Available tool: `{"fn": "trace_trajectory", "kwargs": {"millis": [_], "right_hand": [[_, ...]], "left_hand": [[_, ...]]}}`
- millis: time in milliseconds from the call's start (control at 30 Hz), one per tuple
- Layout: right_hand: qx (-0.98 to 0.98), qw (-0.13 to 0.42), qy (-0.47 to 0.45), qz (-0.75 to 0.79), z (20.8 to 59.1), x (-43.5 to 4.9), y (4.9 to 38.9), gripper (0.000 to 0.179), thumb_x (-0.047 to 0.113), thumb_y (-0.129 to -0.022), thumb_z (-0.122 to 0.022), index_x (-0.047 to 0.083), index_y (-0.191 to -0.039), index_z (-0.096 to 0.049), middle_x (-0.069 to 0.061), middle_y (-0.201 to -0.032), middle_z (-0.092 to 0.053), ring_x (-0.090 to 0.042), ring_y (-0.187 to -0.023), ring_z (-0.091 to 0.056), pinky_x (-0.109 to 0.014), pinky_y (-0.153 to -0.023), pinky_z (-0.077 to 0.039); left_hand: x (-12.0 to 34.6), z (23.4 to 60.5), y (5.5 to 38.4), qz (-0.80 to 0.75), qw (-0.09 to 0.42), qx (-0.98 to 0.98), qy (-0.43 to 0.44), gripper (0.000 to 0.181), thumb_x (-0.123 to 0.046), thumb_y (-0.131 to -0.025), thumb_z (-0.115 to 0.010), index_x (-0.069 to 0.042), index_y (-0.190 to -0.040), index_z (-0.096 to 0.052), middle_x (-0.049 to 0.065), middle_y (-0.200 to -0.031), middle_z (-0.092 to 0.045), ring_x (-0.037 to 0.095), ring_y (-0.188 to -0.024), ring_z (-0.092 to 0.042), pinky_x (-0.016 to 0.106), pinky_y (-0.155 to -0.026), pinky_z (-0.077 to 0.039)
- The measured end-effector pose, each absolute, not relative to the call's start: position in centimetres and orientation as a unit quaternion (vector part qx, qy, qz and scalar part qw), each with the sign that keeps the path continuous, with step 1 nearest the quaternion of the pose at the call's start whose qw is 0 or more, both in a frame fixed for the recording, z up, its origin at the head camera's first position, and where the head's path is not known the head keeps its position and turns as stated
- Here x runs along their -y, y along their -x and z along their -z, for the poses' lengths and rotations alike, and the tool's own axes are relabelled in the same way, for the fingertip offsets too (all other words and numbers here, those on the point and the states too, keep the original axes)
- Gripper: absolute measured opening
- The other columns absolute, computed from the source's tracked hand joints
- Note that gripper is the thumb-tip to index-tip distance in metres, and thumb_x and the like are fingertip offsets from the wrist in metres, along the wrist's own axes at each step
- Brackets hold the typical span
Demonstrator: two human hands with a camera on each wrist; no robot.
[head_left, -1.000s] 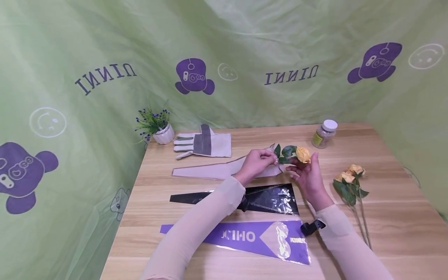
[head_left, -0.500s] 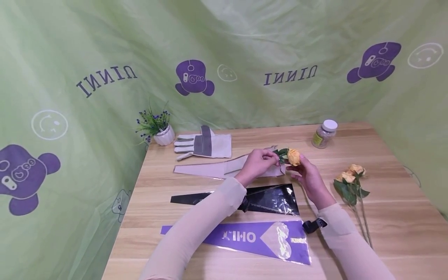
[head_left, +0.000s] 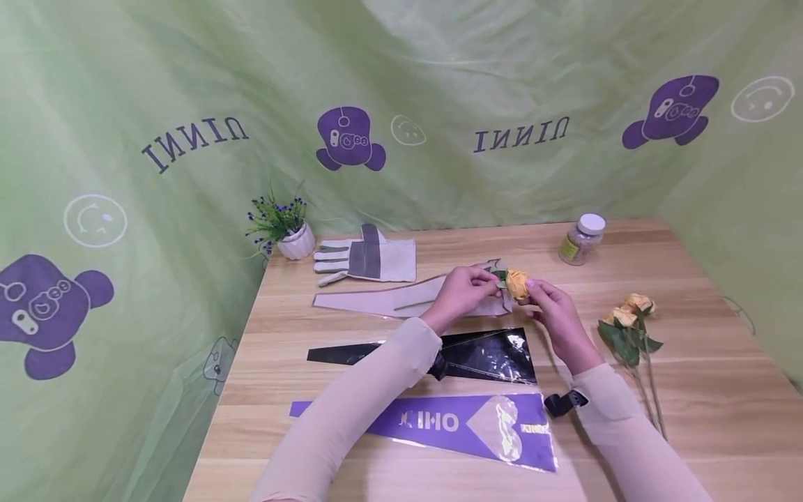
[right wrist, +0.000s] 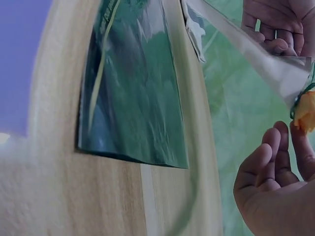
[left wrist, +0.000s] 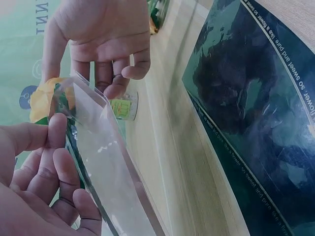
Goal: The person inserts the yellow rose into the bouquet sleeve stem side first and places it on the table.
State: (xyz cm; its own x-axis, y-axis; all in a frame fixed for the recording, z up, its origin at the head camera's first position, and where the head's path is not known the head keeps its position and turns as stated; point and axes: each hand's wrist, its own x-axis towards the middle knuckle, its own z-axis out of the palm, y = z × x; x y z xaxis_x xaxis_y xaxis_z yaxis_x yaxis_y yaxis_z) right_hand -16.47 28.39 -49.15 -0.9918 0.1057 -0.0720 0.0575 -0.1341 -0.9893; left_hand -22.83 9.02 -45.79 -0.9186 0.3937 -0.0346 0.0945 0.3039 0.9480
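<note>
A yellow rose [head_left: 517,284] lies with its stem and leaves inside a beige and clear flower sleeve [head_left: 376,305] on the wooden table [head_left: 702,390]; the bloom sits at the sleeve's wide mouth. My left hand [head_left: 486,282] pinches the mouth's upper edge and holds it open. My right hand [head_left: 533,289] holds the bloom from the right. In the left wrist view my left hand [left wrist: 54,142] grips the clear film [left wrist: 98,147] beside the rose [left wrist: 47,98]. The right wrist view has my right hand [right wrist: 283,142] touching the rose [right wrist: 306,110] at the sleeve [right wrist: 261,64].
A black sleeve [head_left: 464,354] and a purple sleeve [head_left: 439,425] lie nearer me. Two more yellow roses [head_left: 627,324] rest at the right. A work glove [head_left: 366,259], a small potted plant [head_left: 282,226] and a white-lidded jar [head_left: 582,240] stand along the back. Green cloth walls surround the table.
The rose has slid leftward, deeper into the beige sleeve; its leaves are now inside. My right hand followed it left. My left hand kept its hold on the sleeve mouth.
</note>
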Motion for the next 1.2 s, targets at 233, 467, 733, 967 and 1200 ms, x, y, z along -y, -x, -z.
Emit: {"fn": "trace_trajectory", "kwargs": {"millis": [233, 467, 733, 967, 1200], "right_hand": [[0.706, 0.050, 0.096, -0.700, 48.9, -27.7, 16.6, 0.018, 0.028, -0.099, -0.069, 0.011, -0.105, -0.071, 0.008, -0.086, -0.063, -0.010, -0.077, -0.056, -0.026, -0.072, -0.050], [0.745, 0.083, 0.105, -0.654, 49.2, -26.8, 17.0, 0.042, 0.027, -0.097, -0.072, -0.008, -0.118, -0.063, 0.006, -0.091, -0.065, -0.011, -0.080, -0.058, -0.026, -0.072, -0.052], [0.762, 0.109, 0.055, -0.636, 49.3, -26.7, 16.7, 0.045, 0.032, -0.106, -0.056, -0.010, -0.117, -0.068, 0.002, -0.104, -0.069, -0.012, -0.080, -0.058, -0.024, -0.066, -0.046], [0.789, 0.061, 0.011, -0.611, 49.3, -26.5, 16.5, 0.059, 0.038, -0.112, -0.033, -0.010, -0.126, -0.064, -0.016, -0.097, -0.063, -0.020, -0.078, -0.055, -0.028, -0.063, -0.043], [0.777, 0.024, -0.039, -0.628, 49.2, -26.8, 16.8, 0.073, 0.049, -0.109, -0.017, -0.009, -0.139, -0.050, -0.010, -0.115, -0.068, -0.021, -0.074, -0.060, -0.028, -0.055, -0.039]], "left_hand": [[-9.0, 46.0, 22.8, -0.563, 0.137, -0.800, -0.156, 0.006, -0.017, -0.094, -0.074, -0.014, -0.091, -0.078, -0.013, -0.078, -0.072, 0.004, -0.081, -0.066, 0.024, -0.070, -0.050], [-9.2, 46.5, 22.7, -0.563, 0.134, -0.797, -0.172, 0.007, -0.016, -0.094, -0.073, -0.014, -0.092, -0.079, -0.012, -0.074, -0.072, 0.000, -0.084, -0.066, 0.021, -0.077, -0.048], [-9.2, 46.0, 22.8, -0.554, 0.122, -0.805, -0.175, 0.007, -0.018, -0.094, -0.073, -0.013, -0.095, -0.079, -0.013, -0.074, -0.072, 0.003, -0.078, -0.067, 0.022, -0.070, -0.050], [-9.3, 45.7, 22.8, -0.553, 0.124, -0.805, -0.179, 0.013, -0.019, -0.095, -0.074, -0.009, -0.103, -0.078, -0.013, -0.075, -0.071, 0.010, -0.076, -0.069, 0.024, -0.062, -0.054], [-9.3, 45.5, 22.9, -0.550, 0.121, -0.809, -0.169, 0.014, -0.021, -0.094, -0.076, -0.011, -0.102, -0.079, -0.009, -0.082, -0.074, 0.005, -0.076, -0.066, 0.023, -0.065, -0.051]]}}
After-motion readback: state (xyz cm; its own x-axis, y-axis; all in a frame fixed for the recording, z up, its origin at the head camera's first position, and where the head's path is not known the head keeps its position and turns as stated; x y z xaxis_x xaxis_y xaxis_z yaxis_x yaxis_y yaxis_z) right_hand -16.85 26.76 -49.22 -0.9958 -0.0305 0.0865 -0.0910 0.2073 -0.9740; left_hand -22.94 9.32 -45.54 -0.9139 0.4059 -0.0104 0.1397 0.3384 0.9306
